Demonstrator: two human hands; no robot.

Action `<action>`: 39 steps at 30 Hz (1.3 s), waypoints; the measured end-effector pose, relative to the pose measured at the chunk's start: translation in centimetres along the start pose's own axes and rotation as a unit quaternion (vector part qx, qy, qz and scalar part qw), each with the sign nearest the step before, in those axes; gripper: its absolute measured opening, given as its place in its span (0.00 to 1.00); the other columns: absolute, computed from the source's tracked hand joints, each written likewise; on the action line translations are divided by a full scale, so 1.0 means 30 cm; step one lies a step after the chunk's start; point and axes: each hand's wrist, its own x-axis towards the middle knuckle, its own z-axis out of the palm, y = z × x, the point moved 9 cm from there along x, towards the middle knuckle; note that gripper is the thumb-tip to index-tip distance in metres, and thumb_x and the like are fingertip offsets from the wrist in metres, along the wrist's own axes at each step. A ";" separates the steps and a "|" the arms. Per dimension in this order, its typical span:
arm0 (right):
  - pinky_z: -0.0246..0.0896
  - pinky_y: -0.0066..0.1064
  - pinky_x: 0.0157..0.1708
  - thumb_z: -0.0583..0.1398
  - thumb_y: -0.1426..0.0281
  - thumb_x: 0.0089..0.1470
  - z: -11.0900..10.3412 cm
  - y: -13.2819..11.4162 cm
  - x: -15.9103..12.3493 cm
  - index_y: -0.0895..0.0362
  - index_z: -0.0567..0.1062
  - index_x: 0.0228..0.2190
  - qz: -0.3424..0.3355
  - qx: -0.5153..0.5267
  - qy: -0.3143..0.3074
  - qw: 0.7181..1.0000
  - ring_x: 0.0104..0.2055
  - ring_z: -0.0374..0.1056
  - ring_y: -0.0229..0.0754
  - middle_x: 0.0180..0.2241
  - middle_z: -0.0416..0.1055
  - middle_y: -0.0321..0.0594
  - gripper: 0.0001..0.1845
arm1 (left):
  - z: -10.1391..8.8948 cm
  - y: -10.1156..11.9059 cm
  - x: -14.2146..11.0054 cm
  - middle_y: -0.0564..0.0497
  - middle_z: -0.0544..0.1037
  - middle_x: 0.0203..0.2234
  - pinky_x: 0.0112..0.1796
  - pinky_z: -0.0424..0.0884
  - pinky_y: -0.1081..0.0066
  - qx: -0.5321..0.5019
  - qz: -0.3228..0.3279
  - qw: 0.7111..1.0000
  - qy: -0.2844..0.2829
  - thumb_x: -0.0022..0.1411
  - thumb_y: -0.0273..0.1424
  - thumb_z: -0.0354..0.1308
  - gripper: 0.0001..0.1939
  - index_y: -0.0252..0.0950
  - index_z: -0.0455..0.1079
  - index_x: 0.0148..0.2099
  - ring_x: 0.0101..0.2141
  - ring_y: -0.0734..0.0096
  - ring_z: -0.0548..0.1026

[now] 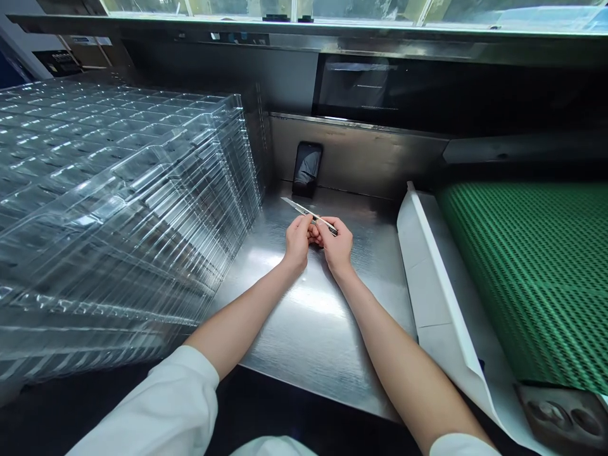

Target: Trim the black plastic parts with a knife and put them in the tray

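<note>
Slim box cutter (303, 209), silvery blade (291, 203) out, pinched in left grip (297, 242) and right grip (338, 246), fingers (304, 221) kinda hiding the handle (327, 225); phone (308, 166) behind.

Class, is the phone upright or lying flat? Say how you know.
Upright: the phone has its lower end at the metal worktop and leans back against the metal panel.
</note>
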 end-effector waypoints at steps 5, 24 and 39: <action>0.65 0.31 0.28 0.65 0.54 0.56 0.010 0.002 -0.002 0.56 0.79 0.34 0.004 0.019 -0.015 1.000 0.27 0.67 0.40 0.27 0.73 0.36 0.17 | 0.005 0.005 -0.006 0.58 0.66 0.19 0.25 0.64 0.75 0.000 -0.003 1.000 0.002 0.63 0.40 0.65 0.12 0.35 0.75 0.39 0.20 0.77 0.66; 0.67 0.38 0.44 0.60 0.58 0.62 0.015 -0.079 -0.007 0.53 0.82 0.35 -0.103 -0.072 -0.021 0.992 0.42 0.72 0.47 0.38 0.75 0.42 0.15 | -0.010 0.031 0.000 0.53 0.74 0.29 0.31 0.68 0.77 -0.014 0.032 0.999 0.028 0.61 0.35 0.64 0.09 0.36 0.77 0.41 0.29 0.77 0.73; 0.69 0.34 0.33 0.60 0.51 0.61 -0.008 0.018 0.006 0.53 0.76 0.33 -0.019 -0.020 0.016 0.999 0.35 0.71 0.45 0.32 0.73 0.40 0.19 | 0.008 0.000 0.000 0.57 0.68 0.20 0.18 0.49 0.75 0.013 -0.026 1.000 0.000 0.60 0.35 0.63 0.09 0.35 0.75 0.39 0.16 0.81 0.59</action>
